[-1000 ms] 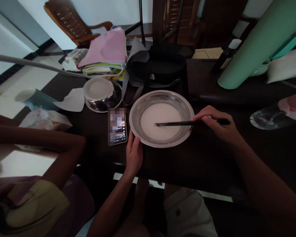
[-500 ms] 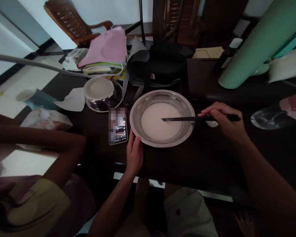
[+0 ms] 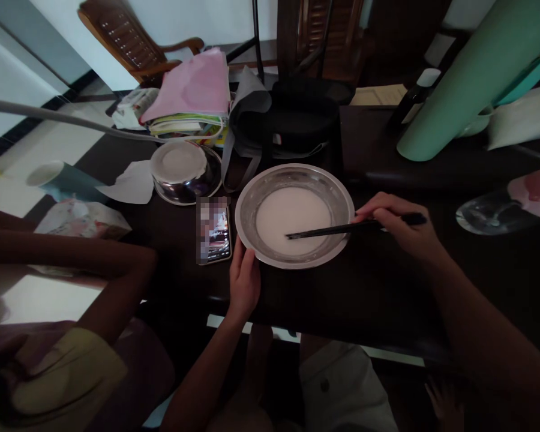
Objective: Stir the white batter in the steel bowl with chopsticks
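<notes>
A wide steel bowl (image 3: 297, 262) stands on the dark table, holding a milky white liquid (image 3: 292, 210). My left hand (image 3: 245, 276) grips the bowl's near left rim, thumb on the outside edge and fingers partly hidden beneath. In my right hand (image 3: 398, 225) is a pair of black chopsticks (image 3: 328, 229), held closed together. Their tips dip into the liquid a little below its middle, and their shafts cross the bowl's right rim. A phone (image 3: 216, 234) with a lit screen lies just left of the bowl.
An upturned steel bowl (image 3: 180, 171), a blue-green cup (image 3: 67, 183) and a tissue pack (image 3: 81, 219) are on the left. Behind sit a black bag (image 3: 297, 120) and pink folder (image 3: 193, 84). A green cylinder (image 3: 454, 90) and clear bottle (image 3: 486, 213) are right. Another person's arm (image 3: 72, 252) rests left.
The chopsticks swept right and up through the liquid, then back left and down. My right hand moved with them. My left hand stayed on the bowl.
</notes>
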The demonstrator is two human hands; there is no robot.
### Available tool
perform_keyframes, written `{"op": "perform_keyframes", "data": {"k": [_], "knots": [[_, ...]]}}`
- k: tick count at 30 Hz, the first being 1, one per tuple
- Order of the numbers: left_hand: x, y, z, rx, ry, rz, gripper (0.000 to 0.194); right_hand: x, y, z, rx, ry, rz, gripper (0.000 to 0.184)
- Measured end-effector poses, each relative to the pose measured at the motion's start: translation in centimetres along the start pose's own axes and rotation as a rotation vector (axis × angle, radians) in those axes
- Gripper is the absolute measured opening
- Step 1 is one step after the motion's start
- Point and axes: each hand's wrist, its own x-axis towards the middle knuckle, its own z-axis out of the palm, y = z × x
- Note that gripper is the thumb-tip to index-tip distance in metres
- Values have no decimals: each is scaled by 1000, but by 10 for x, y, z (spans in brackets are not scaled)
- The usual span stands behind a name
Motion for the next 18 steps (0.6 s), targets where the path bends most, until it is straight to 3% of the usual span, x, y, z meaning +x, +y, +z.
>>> {"op": "perform_keyframes", "data": {"k": [2, 7, 12, 18], "knots": [[0, -1, -1, 4, -3, 3, 55, 1, 0, 0, -52, -31, -23, 17], [1, -4, -4, 51, -19, 15, 57, 0, 1, -2, -16, 156, 44, 20], [1, -3, -4, 49, -24, 18, 56, 2, -2, 0, -22, -45, -5, 17], [1, -3, -3, 30, -13, -3, 58, 0, 0, -2, -7, 145, 37, 19]]}}
